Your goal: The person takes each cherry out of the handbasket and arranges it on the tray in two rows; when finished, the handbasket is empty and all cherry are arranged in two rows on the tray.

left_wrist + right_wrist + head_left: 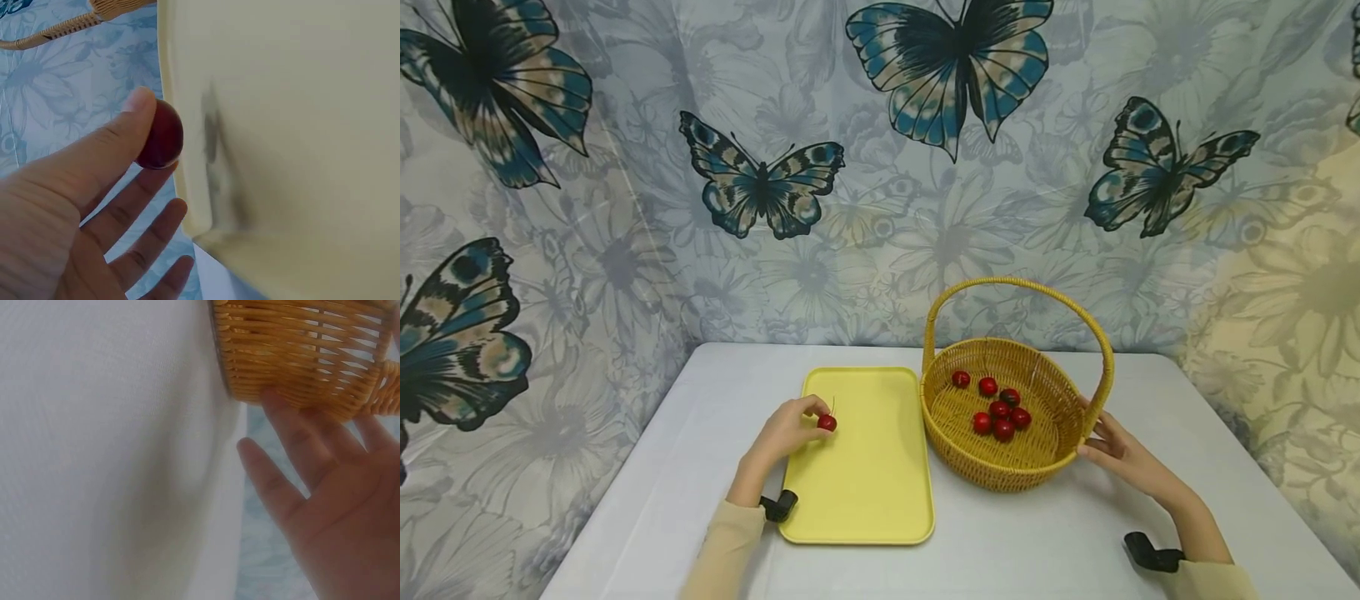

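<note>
Between thumb and fingertips, my left hand (792, 431) pinches a dark red cherry (827, 422) over the left part of the yellow tray (872, 492). A thin stem sticks up from it in the head view. Up close in the left wrist view, the cherry (164, 136) is round and glossy, and the other fingers are spread. At the wicker basket's (992, 477) right side, my right hand (1131, 462) touches the outer wall near the foot of the handle. The right wrist view shows its fingers (294, 434) nearly straight, tips against the weave.
Several red cherries (999, 410) lie inside the basket, whose tall arched handle (1018, 283) rises above it. The basket stands right beside the tray's right edge. A white cloth covers the table (730, 375), and a butterfly-patterned curtain (880, 275) hangs behind.
</note>
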`<state>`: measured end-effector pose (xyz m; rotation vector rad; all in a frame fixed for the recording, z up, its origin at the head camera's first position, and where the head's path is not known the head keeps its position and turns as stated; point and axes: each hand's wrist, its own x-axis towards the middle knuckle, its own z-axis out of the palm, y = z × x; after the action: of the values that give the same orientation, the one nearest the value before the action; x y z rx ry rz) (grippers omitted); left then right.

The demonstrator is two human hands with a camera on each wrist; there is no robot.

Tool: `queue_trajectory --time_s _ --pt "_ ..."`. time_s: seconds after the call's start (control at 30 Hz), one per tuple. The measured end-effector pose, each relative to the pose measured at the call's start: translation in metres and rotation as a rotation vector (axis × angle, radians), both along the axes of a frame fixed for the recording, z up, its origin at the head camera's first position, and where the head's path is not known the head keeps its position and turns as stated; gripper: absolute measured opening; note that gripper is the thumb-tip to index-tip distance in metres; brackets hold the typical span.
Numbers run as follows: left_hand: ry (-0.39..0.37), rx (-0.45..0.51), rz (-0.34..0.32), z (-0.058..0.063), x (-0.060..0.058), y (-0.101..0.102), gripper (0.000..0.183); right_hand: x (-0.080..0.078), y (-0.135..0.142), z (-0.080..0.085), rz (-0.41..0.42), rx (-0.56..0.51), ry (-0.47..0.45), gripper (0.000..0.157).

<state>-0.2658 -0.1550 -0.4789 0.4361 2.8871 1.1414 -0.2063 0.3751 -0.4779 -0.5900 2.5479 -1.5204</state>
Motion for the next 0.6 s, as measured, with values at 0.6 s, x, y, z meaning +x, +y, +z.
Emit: queue_trajectory --time_s 0.6 --pt "-0.012 0.055 -0.014 -0.0096 -0.0061 -0.0060 0.029 -0.0010 0.0007 -0.0004 0.015 -0.017 0.006 0.075"
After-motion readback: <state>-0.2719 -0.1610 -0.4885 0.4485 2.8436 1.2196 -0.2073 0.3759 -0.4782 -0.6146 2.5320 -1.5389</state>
